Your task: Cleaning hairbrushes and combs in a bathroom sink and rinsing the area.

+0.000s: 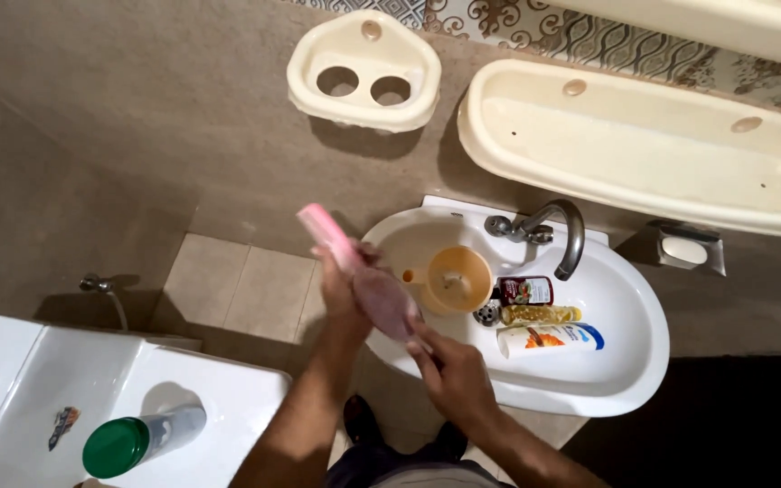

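- Gripping a pink hairbrush over the white sink's rim at nine o'clock, the left hand has its fingers wrapped round the handle.
- The right hand — at five o'clock of the brush — pinches the brush's lower end with curled fingertips.
- In the basin: an orange mug, three bottles lying flat.

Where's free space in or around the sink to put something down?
Free: the long wall shelf above the tap looks bare, and the basin's front and right curve is open. Crowded: the basin middle holds a cup, a dark bottle, a yellow bottle and a white bottle. Both hands work over its left rim.
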